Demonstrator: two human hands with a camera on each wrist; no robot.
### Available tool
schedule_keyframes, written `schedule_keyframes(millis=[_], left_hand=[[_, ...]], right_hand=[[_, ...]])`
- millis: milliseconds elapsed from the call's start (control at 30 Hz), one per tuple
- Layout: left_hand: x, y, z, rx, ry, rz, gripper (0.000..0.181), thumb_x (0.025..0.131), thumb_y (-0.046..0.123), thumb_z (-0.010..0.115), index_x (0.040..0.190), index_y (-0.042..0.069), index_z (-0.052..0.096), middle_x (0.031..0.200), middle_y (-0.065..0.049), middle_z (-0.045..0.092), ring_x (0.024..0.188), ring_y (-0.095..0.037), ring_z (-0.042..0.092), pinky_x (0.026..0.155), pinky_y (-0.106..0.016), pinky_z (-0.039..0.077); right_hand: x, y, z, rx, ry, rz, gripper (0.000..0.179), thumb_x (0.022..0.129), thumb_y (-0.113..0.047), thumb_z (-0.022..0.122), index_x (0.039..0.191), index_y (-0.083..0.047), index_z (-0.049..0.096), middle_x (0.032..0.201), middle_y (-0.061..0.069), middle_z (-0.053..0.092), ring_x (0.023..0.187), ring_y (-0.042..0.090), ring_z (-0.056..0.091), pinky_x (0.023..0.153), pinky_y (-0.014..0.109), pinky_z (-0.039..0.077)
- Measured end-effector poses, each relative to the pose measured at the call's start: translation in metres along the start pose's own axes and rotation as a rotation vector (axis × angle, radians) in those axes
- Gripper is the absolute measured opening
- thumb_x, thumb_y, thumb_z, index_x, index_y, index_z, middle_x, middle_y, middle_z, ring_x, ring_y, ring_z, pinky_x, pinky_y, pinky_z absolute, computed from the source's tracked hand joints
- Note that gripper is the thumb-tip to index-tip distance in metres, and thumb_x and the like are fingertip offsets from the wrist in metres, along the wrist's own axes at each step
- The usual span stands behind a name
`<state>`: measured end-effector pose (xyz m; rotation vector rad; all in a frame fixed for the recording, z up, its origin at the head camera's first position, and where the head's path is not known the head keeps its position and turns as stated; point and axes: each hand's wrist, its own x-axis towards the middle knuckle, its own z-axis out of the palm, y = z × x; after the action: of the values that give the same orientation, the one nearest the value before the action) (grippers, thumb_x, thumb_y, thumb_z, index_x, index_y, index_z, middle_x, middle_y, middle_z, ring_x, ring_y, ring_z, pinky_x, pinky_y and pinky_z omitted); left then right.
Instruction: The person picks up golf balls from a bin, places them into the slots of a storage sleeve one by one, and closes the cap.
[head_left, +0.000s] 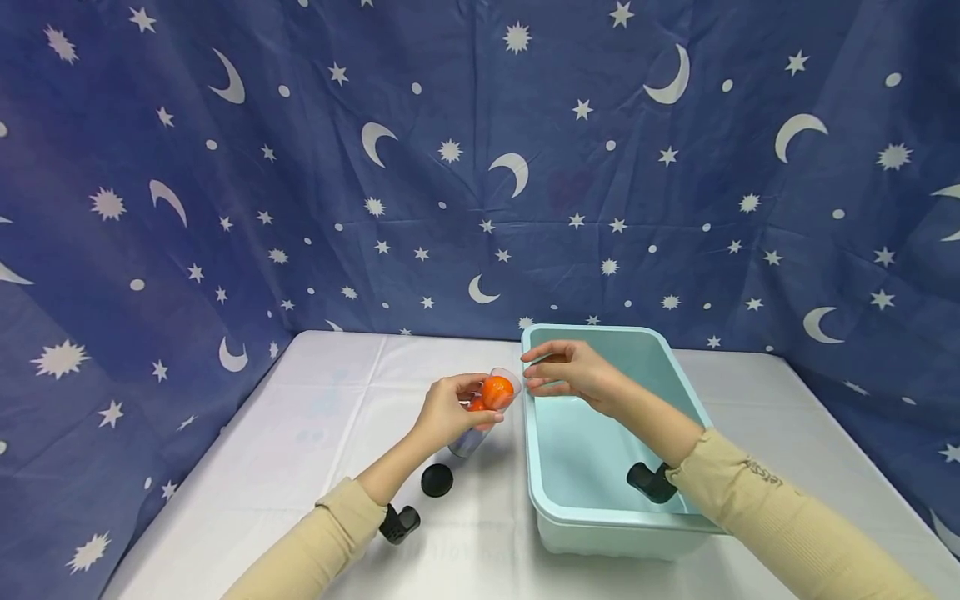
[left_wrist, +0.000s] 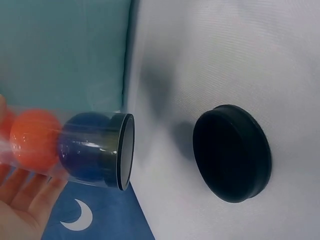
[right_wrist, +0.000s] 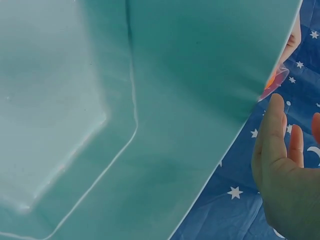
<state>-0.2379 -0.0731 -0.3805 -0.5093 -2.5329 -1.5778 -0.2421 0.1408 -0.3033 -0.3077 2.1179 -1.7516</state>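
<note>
My left hand (head_left: 448, 410) grips a clear plastic tube (head_left: 467, 443) around its side, tilted with its open mouth toward the upper right. Inside are an orange ball (head_left: 497, 392) at the mouth, another orange ball behind it, and a dark blue ball (left_wrist: 82, 145) by the black-rimmed far end. Just right of the mouth hovers my right hand (head_left: 579, 375), fingers loosely extended and holding nothing, over the left rim of a pale teal bin (head_left: 534, 467). On the white table below the tube lies a round black cap (head_left: 437, 480).
The deep bin stands right of centre, its raised walls under my right forearm. A dark blue curtain (head_left: 450, 208) with moons and stars hangs behind and beside the white table (head_left: 300, 467). Black wrist camera mounts stick out from both sleeves.
</note>
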Motion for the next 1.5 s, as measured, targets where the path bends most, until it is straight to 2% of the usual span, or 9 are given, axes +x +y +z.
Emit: schedule_keyframes(millis=[333, 600, 933, 1000, 1200, 1500], left_hand=[[0.0, -0.006, -0.001, -0.008, 0.023, -0.019, 0.052, 0.065, 0.012, 0.086, 0.112, 0.003, 0.066, 0.099, -0.012, 0.07, 0.083, -0.02, 0.067, 0.076, -0.03, 0.057], [-0.001, -0.005, -0.004, -0.033, 0.043, -0.021, 0.051, 0.064, 0.01, 0.086, 0.11, 0.003, 0.066, 0.097, -0.013, 0.071, 0.083, -0.021, 0.067, 0.077, -0.032, 0.057], [0.0, -0.007, -0.011, -0.03, 0.083, -0.017, 0.05, 0.062, 0.009, 0.087, 0.107, 0.004, 0.066, 0.094, -0.013, 0.071, 0.081, -0.02, 0.067, 0.076, -0.034, 0.057], [0.001, -0.007, -0.013, -0.025, 0.087, -0.017, 0.05, 0.062, 0.008, 0.087, 0.107, 0.004, 0.065, 0.095, -0.014, 0.071, 0.081, -0.021, 0.067, 0.075, -0.034, 0.057], [0.003, -0.007, -0.022, -0.014, 0.096, -0.031, 0.052, 0.064, 0.009, 0.086, 0.11, 0.003, 0.064, 0.1, -0.016, 0.07, 0.086, -0.025, 0.068, 0.078, -0.035, 0.057], [0.004, -0.006, -0.038, -0.003, 0.118, -0.061, 0.053, 0.066, 0.007, 0.084, 0.113, 0.002, 0.061, 0.104, -0.018, 0.069, 0.091, -0.028, 0.067, 0.082, -0.038, 0.056]], right_hand=[[-0.006, -0.004, 0.008, -0.01, -0.017, -0.018, 0.038, 0.092, -0.004, 0.055, 0.127, 0.009, 0.047, 0.097, 0.008, 0.064, 0.084, 0.016, 0.065, 0.09, 0.042, 0.053], [-0.014, -0.013, 0.013, -0.001, -0.041, -0.058, 0.04, 0.092, -0.005, 0.056, 0.127, 0.01, 0.046, 0.095, 0.006, 0.064, 0.087, 0.017, 0.066, 0.088, 0.042, 0.054], [-0.029, -0.025, 0.021, 0.035, -0.079, -0.092, 0.04, 0.09, -0.004, 0.058, 0.126, 0.01, 0.046, 0.094, 0.005, 0.065, 0.087, 0.018, 0.065, 0.089, 0.042, 0.054], [-0.032, -0.027, 0.024, 0.043, -0.086, -0.108, 0.039, 0.09, -0.004, 0.058, 0.125, 0.01, 0.047, 0.091, 0.002, 0.065, 0.087, 0.018, 0.066, 0.089, 0.042, 0.054], [-0.045, -0.03, 0.038, 0.053, -0.047, -0.134, 0.033, 0.088, 0.0, 0.058, 0.119, 0.009, 0.051, 0.085, -0.001, 0.064, 0.084, 0.018, 0.065, 0.086, 0.042, 0.055], [-0.06, -0.032, 0.059, 0.089, 0.001, -0.15, 0.028, 0.087, -0.002, 0.061, 0.111, 0.009, 0.055, 0.091, 0.002, 0.063, 0.081, 0.015, 0.065, 0.083, 0.038, 0.057]])
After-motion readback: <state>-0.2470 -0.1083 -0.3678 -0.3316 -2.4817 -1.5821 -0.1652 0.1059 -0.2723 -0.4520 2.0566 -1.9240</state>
